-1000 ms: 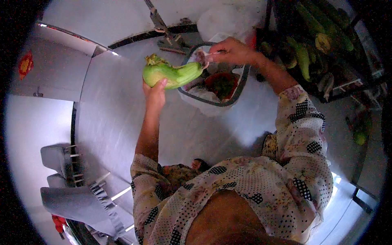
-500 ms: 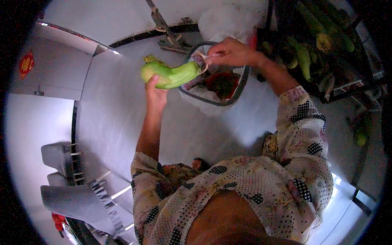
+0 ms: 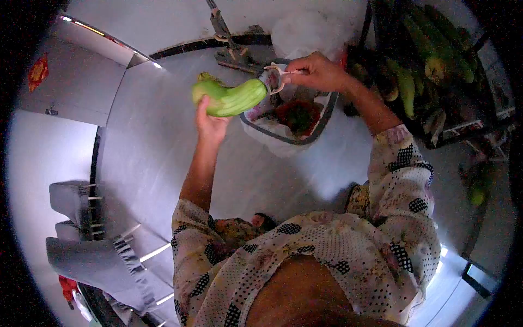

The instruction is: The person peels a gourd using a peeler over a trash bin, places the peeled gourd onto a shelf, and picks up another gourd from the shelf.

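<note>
A pale green gourd [image 3: 239,99], like a long squash with ribbed, light flesh, lies tilted across my left hand [image 3: 211,124]. The fingers of that hand wrap round its thick lower side, and a darker stem shows at the far left end. My right hand [image 3: 320,73] is closed on the handle of a light-coloured peeler [image 3: 279,79]. The peeler's looped head is right at the gourd's right tip; whether the blade touches it I cannot tell. Below both stands a lined waste bin [image 3: 311,139] with dark and reddish scraps inside.
At the upper right a dark rack [image 3: 452,131] holds several long green gourds [image 3: 406,90]. A metal stand [image 3: 237,57] is by the wall behind the bin. Grey-covered chairs [image 3: 92,261] stand at the lower left. A white plastic bag [image 3: 299,35] is beyond the bin.
The peeler has shifted slightly right, out past the gourd's tip, and its head has turned. The gourd stays in my left hand. The whole view has swung a little.
</note>
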`<state>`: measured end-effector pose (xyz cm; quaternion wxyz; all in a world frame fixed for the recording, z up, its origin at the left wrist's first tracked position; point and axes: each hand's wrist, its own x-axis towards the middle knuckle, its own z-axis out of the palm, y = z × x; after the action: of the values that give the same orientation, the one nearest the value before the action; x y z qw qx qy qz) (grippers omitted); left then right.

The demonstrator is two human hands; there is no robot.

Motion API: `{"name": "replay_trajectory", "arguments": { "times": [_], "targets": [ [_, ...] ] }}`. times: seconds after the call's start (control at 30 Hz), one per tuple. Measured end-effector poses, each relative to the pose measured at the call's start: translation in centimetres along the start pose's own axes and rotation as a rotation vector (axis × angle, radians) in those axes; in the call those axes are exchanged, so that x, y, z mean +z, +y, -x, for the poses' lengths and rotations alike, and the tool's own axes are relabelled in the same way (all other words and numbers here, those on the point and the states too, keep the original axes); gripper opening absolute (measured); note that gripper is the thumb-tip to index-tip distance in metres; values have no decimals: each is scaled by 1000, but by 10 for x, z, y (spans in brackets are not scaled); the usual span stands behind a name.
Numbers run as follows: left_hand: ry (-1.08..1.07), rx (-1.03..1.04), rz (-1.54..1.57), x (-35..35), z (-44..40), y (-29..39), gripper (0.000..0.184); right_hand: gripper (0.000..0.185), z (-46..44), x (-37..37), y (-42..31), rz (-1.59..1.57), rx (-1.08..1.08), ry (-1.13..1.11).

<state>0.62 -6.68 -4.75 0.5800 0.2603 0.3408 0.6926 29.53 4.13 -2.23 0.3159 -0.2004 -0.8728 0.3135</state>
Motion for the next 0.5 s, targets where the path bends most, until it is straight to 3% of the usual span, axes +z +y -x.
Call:
{"name": "replay_trajectory", "arguments": {
  "times": [0.07, 0.2, 0.37, 0.5],
  "targets": [
    [10, -48, 39, 3, 2, -3, 51, 20, -2, 4, -5, -77, -68, 13],
    [30, -59, -63, -2, 1, -9, 55, 24, 2, 2, 4, 141, -41, -74],
    [-67, -129, 219, -1, 0, -18, 57, 27, 6, -4, 32, 420, 109, -244],
    [-260, -130, 369, 12, -2, -1, 58, 31, 6, -4, 37, 196, 155, -127]
  ]
}}
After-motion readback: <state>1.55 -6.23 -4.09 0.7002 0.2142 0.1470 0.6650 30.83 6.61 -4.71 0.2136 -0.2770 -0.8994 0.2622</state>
